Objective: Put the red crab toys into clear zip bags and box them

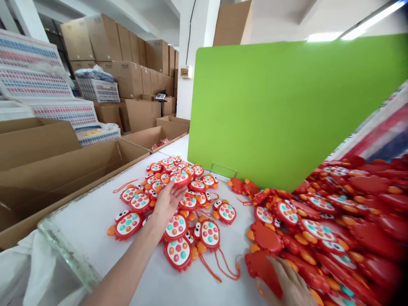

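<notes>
Head view, from the left: what gets cut off?

– An open carton runs past the frame's edge beside your desk, its bottom partly hidden by its near wall. Below, a white cloth is cropped too.

And the left hand?

– Your left hand is over a pile of spotted toys, its half-bent fingers a little apart, touching the near edge of an upper toy. Their contact underneath is hidden, so you can't tell whether they grip it. Your forearm covers other toys.

What's in the middle?

– A green board stands upright behind the toys and blocks your sight of whatever lies past it. At its lower left you have a thin wire frame.

And the right?

– Your right hand is cropped by the bottom edge. Its fingers and thumb are spread over a plain-backed toy beside a large heap; you can't tell how firmly they hold. The heap leaves the frame, its lower right corner dark and blurred.
</notes>
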`<action>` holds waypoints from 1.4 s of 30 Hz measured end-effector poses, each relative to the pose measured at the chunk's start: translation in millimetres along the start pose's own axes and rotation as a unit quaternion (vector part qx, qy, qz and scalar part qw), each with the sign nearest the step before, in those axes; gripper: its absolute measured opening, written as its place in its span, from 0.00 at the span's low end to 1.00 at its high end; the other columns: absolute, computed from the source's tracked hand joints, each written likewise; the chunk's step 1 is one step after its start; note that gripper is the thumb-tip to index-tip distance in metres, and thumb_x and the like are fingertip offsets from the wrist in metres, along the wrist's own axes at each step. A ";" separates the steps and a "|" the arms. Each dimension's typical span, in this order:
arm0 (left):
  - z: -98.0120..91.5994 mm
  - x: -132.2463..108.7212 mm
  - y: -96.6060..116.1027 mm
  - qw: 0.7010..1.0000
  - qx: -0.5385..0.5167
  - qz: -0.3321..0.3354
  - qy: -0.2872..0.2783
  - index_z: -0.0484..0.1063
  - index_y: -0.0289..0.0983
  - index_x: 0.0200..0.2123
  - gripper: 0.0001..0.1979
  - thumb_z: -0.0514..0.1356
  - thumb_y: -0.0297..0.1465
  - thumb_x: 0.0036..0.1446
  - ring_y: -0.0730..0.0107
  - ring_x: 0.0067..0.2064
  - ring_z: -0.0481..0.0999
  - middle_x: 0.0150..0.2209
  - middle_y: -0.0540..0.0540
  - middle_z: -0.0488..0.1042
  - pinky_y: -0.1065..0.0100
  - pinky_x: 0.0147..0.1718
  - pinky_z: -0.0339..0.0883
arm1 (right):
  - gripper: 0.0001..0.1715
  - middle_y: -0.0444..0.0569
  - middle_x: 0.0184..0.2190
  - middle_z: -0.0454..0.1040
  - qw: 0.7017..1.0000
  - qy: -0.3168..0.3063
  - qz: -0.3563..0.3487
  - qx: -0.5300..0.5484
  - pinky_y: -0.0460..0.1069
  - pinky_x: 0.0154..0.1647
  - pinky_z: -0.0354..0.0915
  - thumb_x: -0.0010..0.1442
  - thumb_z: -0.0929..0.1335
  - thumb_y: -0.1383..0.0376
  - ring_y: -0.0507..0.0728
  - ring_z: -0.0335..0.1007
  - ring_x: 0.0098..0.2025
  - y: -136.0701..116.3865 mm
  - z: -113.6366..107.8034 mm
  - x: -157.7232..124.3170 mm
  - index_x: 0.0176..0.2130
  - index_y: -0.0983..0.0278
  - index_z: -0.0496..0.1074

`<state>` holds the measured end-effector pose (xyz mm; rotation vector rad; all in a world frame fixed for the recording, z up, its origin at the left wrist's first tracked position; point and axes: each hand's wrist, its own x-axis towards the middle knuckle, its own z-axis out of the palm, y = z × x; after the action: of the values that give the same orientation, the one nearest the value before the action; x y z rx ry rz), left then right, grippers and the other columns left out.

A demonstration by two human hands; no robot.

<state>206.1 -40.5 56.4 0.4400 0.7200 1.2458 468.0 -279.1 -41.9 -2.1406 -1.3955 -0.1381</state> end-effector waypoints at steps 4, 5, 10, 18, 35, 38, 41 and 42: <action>-9.8 -2.9 -9.5 0.999 0.014 -0.048 -0.013 0.69 0.33 0.32 0.04 0.55 0.23 0.58 0.67 0.34 0.80 0.30 0.42 0.78 0.70 0.34 0.73 | 0.32 0.58 0.53 0.71 0.975 -0.087 -0.073 -0.193 0.64 0.43 0.69 0.46 0.67 0.62 0.73 0.69 0.51 -0.6 15.6 -7.7 0.52 0.61 0.71; -14.4 -9.8 -15.3 0.998 0.022 -0.058 -0.020 0.70 0.33 0.33 0.03 0.57 0.23 0.57 0.67 0.33 0.80 0.30 0.42 0.79 0.70 0.32 0.73 | 0.33 0.57 0.54 0.70 0.967 -0.092 -0.083 -0.222 0.64 0.44 0.69 0.45 0.66 0.66 0.73 0.68 0.52 -2.6 20.0 -9.3 0.53 0.61 0.70; -35.3 -57.3 -54.2 0.985 0.076 -0.136 -0.069 0.73 0.31 0.34 0.10 0.66 0.26 0.46 0.63 0.27 0.78 0.27 0.41 0.79 0.69 0.24 0.69 | 0.26 0.60 0.51 0.73 0.977 -0.068 -0.093 -0.180 0.62 0.42 0.69 0.54 0.60 0.69 0.71 0.71 0.49 -10.7 29.6 -2.8 0.51 0.65 0.71; -48.9 -112.7 -110.9 0.952 0.172 -0.203 -0.153 0.73 0.34 0.42 0.20 0.66 0.40 0.49 0.60 0.38 0.77 0.39 0.39 0.77 0.66 0.31 0.69 | 0.26 0.52 0.31 0.76 0.899 -0.037 0.245 0.362 0.52 0.28 0.70 0.52 0.67 0.47 0.61 0.72 0.31 -63.4 -3.3 1.5 0.39 0.65 0.73; -44.4 -138.2 -116.0 0.930 0.299 -0.069 -0.203 0.66 0.38 0.51 0.26 0.66 0.34 0.49 0.56 0.50 0.73 0.50 0.42 0.73 0.63 0.46 0.69 | 0.21 0.52 0.39 0.78 0.709 -0.083 0.305 0.631 0.52 0.41 0.69 0.49 0.74 0.54 0.62 0.73 0.42 -104.8 14.7 -46.0 0.40 0.63 0.75; -49.0 -136.5 -116.7 0.926 0.320 -0.059 -0.191 0.66 0.37 0.51 0.27 0.67 0.35 0.47 0.55 0.50 0.72 0.50 0.41 0.72 0.63 0.47 0.69 | 0.20 0.52 0.40 0.78 0.693 -0.112 0.296 0.648 0.52 0.41 0.69 0.52 0.73 0.55 0.61 0.73 0.42 -103.6 16.7 -51.1 0.42 0.63 0.75; -56.1 -134.0 -118.2 0.927 0.327 -0.068 -0.173 0.65 0.35 0.52 0.29 0.67 0.37 0.46 0.53 0.53 0.71 0.52 0.39 0.71 0.62 0.48 0.68 | 0.19 0.52 0.41 0.78 0.684 -0.133 0.285 0.658 0.52 0.41 0.69 0.54 0.72 0.55 0.61 0.73 0.42 -103.6 15.5 -52.9 0.43 0.63 0.75; -58.4 -133.4 -118.8 0.927 0.328 -0.078 -0.162 0.65 0.35 0.52 0.30 0.67 0.38 0.47 0.52 0.53 0.70 0.54 0.38 0.70 0.62 0.49 0.68 | 0.19 0.52 0.41 0.78 0.687 -0.136 0.282 0.656 0.52 0.41 0.69 0.54 0.71 0.55 0.61 0.73 0.42 -104.2 14.3 -52.9 0.43 0.63 0.75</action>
<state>228.2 -205.9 -29.9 1.0899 0.8575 0.7283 350.9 -284.2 -31.7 -1.1650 -0.4638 1.1214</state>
